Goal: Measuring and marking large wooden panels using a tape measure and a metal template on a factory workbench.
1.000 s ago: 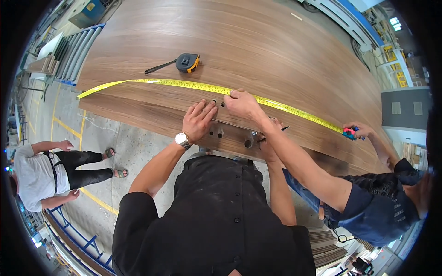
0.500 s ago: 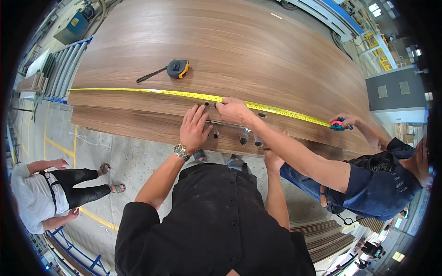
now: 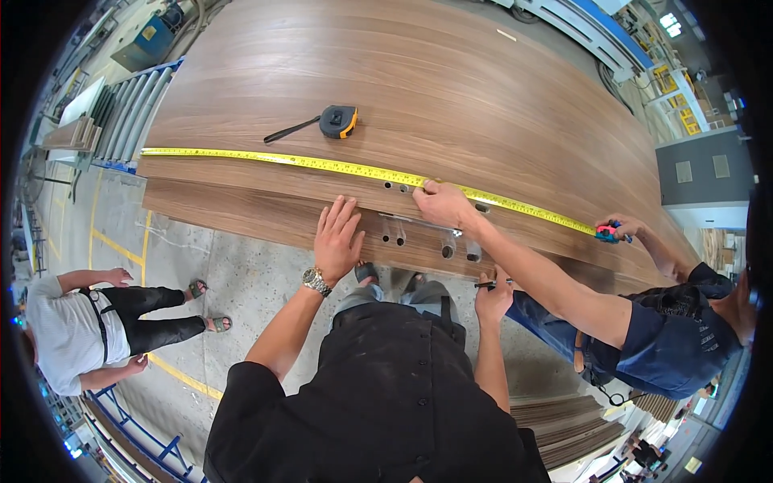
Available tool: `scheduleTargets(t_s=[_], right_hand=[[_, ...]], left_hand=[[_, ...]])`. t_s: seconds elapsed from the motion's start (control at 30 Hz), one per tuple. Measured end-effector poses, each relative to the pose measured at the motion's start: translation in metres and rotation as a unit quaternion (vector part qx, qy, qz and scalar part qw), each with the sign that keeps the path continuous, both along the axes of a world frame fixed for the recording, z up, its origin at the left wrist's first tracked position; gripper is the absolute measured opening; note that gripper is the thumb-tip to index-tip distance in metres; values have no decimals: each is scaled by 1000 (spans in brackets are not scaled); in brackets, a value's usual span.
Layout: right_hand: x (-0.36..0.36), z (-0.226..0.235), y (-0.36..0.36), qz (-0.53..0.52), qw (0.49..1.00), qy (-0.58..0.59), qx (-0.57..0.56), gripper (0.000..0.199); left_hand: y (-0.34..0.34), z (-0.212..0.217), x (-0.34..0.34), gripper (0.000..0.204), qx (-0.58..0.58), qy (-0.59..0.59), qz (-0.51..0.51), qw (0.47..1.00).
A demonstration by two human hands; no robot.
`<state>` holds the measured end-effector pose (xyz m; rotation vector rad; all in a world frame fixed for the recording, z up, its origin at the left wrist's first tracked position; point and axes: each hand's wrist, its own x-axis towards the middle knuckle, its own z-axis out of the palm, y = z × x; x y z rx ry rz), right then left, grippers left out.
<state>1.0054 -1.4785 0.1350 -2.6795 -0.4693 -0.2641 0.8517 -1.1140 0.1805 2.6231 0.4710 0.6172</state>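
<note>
My left hand (image 3: 336, 241), a metal watch on its wrist, lies flat with fingers spread on the lower wood-grain board (image 3: 282, 221). Between the board's edge and my body, my right hand (image 3: 493, 304) is closed around a thin dark pen (image 3: 487, 285). Above, a yellow measuring tape blade (image 3: 322, 165) stretches along the upper wood-grain board (image 3: 419, 72). A co-worker's hand (image 3: 443, 203) presses the blade near several drilled holes; their other hand (image 3: 632, 225) grips the red and teal tape measure case (image 3: 606, 233).
A second tape measure (image 3: 338, 121), black and orange with a strap, rests on the upper board. Holes and a slot (image 3: 448, 248) pierce the lower board near its edge. Another person (image 3: 76, 322) stands at left, below a roller conveyor (image 3: 135, 113). A grey cabinet (image 3: 704, 171) stands at right.
My left hand has drawn back from the holes and lies lower on the board. My right hand has come clear of the co-worker's forearm, showing the pen. The whole view has shifted slightly.
</note>
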Motion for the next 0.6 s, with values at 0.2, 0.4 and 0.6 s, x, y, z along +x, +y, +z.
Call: scheduleTargets(t_s=[0.2, 0.4, 0.6], right_hand=[[16, 14, 11, 17, 998, 60, 3, 38], [30, 6, 7, 55, 997, 42, 46, 38], [32, -10, -6, 94, 989, 17, 117, 31]], left_hand=[[-15, -2, -7, 35, -13, 0, 54, 998], [-56, -33, -46, 44, -37, 58, 148, 987], [-80, -16, -55, 43, -77, 133, 156, 976]])
